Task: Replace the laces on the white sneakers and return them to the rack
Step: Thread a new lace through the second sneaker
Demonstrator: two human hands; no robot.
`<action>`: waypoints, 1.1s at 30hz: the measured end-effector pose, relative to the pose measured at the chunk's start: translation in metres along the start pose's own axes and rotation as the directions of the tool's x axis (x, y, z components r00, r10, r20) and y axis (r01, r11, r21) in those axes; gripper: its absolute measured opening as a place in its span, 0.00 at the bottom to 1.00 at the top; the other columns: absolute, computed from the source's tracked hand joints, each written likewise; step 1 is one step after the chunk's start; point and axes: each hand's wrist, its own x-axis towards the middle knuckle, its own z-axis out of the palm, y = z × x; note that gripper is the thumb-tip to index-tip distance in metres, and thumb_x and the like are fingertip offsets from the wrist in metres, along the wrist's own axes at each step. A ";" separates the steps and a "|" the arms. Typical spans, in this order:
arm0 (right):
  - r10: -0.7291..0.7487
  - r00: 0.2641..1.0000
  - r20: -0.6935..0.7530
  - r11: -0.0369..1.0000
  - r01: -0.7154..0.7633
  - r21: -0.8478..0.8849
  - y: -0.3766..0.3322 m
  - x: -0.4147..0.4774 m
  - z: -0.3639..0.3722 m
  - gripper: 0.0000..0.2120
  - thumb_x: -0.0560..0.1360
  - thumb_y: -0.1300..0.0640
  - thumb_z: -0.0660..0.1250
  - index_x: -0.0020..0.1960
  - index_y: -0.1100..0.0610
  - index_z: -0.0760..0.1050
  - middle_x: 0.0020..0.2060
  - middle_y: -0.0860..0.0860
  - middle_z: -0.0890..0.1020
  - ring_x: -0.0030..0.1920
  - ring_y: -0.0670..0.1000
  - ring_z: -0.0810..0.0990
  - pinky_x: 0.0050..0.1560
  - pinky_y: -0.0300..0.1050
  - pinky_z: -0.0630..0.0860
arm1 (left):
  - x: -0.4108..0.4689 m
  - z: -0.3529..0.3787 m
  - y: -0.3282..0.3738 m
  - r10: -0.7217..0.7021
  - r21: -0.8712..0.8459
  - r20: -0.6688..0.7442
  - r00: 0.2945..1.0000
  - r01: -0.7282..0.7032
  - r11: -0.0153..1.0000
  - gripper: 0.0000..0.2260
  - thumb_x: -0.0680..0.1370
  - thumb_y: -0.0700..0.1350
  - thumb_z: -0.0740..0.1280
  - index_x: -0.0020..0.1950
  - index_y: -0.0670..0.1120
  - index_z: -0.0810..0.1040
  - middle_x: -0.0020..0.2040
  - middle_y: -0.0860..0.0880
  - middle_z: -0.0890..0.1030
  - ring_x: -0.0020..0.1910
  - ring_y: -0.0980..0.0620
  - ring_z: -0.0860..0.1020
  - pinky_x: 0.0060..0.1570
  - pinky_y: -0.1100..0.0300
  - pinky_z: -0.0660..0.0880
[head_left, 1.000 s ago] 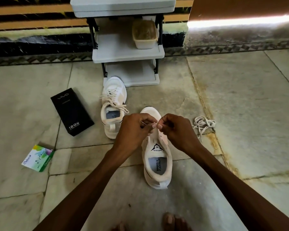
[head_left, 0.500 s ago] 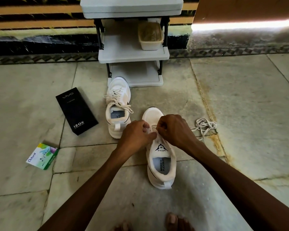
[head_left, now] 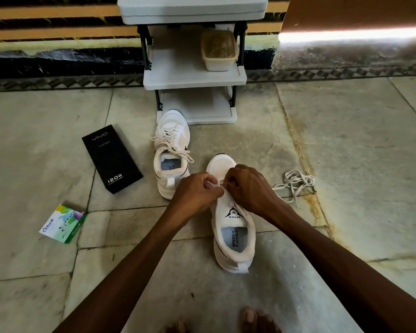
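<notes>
sneaker [head_left: 234, 227]: lace [head_left: 221, 183] pinched by left hand [head_left: 197, 191] and right hand [head_left: 248, 186].

Pale stone-slab floor [head_left: 358, 152], dark joints, rust-coloured stain [head_left: 311, 200] along one seam at right. Patterned border strip [head_left: 58, 83] at the foot of the wall [head_left: 58, 61]. Above it, bands of black, pale green, then tan-and-dark stripes. Grey three-tier rack [head_left: 178, 73] against the wall, black uprights. Brown panel [head_left: 358, 10] at upper right, bright bar of light [head_left: 353, 33] beneath it.
</notes>
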 end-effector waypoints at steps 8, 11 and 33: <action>-0.030 0.998 -0.062 0.994 0.037 0.103 0.004 -0.003 -0.007 0.07 0.79 0.58 0.64 0.48 0.59 0.80 0.39 0.48 0.75 0.40 0.51 0.75 0.40 0.43 0.66 | 0.004 0.003 0.005 0.243 0.001 -0.137 0.960 -0.245 0.970 0.07 0.76 0.41 0.69 0.43 0.53 0.83 0.37 0.57 0.83 0.37 0.57 0.81 0.46 0.51 0.81; -0.015 0.996 -0.085 0.983 0.030 0.182 0.005 -0.002 -0.012 0.06 0.78 0.57 0.66 0.46 0.58 0.80 0.34 0.45 0.76 0.36 0.48 0.74 0.39 0.43 0.68 | 0.007 0.001 0.008 0.269 0.004 -0.139 0.953 -0.271 0.962 0.06 0.75 0.42 0.71 0.42 0.52 0.83 0.37 0.53 0.84 0.36 0.55 0.82 0.45 0.50 0.81; 0.268 0.931 -0.247 0.935 -0.190 0.299 0.064 -0.029 -0.032 0.04 0.74 0.60 0.72 0.45 0.56 0.86 0.31 0.49 0.84 0.28 0.49 0.82 0.34 0.42 0.79 | 0.021 -0.070 0.016 0.435 0.514 -0.576 0.692 -0.107 0.851 0.09 0.80 0.42 0.61 0.49 0.40 0.79 0.48 0.41 0.79 0.45 0.43 0.78 0.48 0.48 0.74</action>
